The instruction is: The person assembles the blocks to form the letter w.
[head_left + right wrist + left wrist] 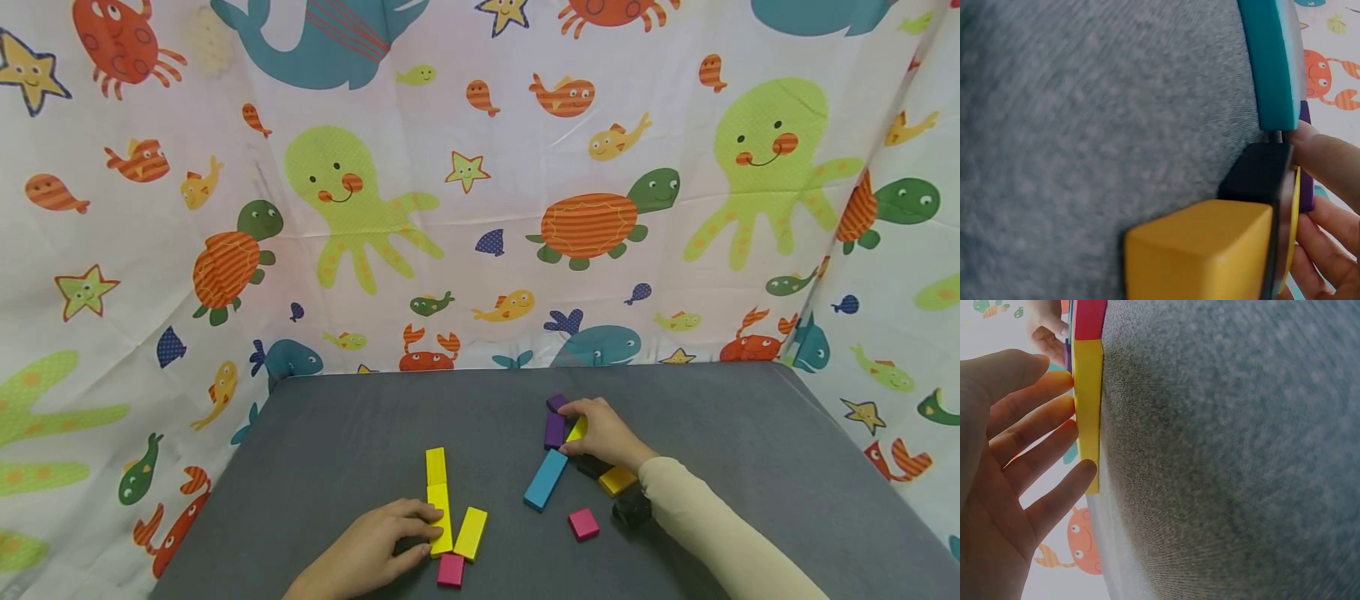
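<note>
My left hand (375, 543) lies beside a line of two yellow blocks, its extended fingertips touching the side of the nearer yellow block (441, 521). The farther yellow block (436, 466) continues that line. Another yellow block (471, 534) slants alongside, and a pink block (451, 571) sits at the near end. My right hand (609, 435) pinches a purple block (554, 431) between thumb and finger at its two ends. A blue block (545, 481) lies just nearer. A yellow block (576, 429) is partly hidden under the right hand, close to a black block (1257, 172).
Beyond the right hand lies a second purple block (557, 402). An amber block (617, 481) lies below the right wrist, beside a dark object (632, 508). A loose pink block (583, 524) sits nearer. The grey table (360, 433) meets a sea-animal curtain (465, 275) at the back.
</note>
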The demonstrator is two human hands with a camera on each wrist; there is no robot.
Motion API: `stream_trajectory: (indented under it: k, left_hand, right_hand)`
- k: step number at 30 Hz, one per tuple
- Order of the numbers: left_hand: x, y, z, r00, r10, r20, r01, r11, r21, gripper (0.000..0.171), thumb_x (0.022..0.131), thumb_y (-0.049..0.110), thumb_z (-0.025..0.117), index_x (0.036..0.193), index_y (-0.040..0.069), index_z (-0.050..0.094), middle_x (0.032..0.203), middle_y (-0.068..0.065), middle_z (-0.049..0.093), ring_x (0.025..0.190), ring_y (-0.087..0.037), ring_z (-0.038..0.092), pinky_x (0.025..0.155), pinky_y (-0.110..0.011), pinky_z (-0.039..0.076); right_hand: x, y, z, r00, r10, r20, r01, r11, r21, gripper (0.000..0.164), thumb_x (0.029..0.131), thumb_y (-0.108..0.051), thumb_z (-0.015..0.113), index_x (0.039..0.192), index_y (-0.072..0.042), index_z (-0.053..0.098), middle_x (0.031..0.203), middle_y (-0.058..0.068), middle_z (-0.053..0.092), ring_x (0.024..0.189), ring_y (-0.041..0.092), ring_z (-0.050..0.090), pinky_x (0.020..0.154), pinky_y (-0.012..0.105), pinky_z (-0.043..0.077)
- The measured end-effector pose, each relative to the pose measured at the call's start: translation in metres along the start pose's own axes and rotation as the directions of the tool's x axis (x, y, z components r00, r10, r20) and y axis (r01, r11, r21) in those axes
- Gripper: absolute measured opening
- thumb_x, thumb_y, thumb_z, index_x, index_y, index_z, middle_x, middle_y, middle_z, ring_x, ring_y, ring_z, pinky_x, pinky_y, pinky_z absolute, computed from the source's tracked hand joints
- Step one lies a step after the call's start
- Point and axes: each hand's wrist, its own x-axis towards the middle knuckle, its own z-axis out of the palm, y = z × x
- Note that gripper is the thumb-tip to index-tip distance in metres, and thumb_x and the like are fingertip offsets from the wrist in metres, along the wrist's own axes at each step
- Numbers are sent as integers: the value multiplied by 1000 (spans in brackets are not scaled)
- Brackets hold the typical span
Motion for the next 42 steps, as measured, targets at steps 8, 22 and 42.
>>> stream_trajectory:
  k: [8, 22, 42]
  left_hand:
    - [1, 2, 0, 1000, -17, 6, 18, 1000, -1, 27, 93, 44, 64, 119, 35, 71, 130, 17, 62, 118, -10, 59, 102, -43, 54]
    - [1, 2, 0, 1000, -3, 1, 3, 1000, 6, 28, 93, 44, 64, 119, 35, 71, 130, 16, 62, 118, -10, 59, 101, -42, 54]
    - [1, 4, 0, 1000, -23, 17, 23, 1000, 0, 27, 93, 43, 65, 118, 34, 71, 130, 15, 62, 120, -13, 59, 103, -46, 53]
  right_hand:
    - [-2, -14, -7, 999, -26, -22, 26, 1000, 17, 60, 76, -30, 86, 129, -12, 64, 128, 8, 65, 115, 28, 51, 101, 52, 48]
    - [-13, -46, 2, 998, -52, -21, 53, 998, 33, 59, 73, -36, 87, 126, -18, 66, 126, 4, 66, 117, 25, 52, 101, 51, 50]
    - [-47, -94, 48, 998, -65, -1, 65, 995, 71, 61, 68, -44, 89, 117, -14, 70, 110, 1, 70, 104, 21, 57, 89, 42, 53]
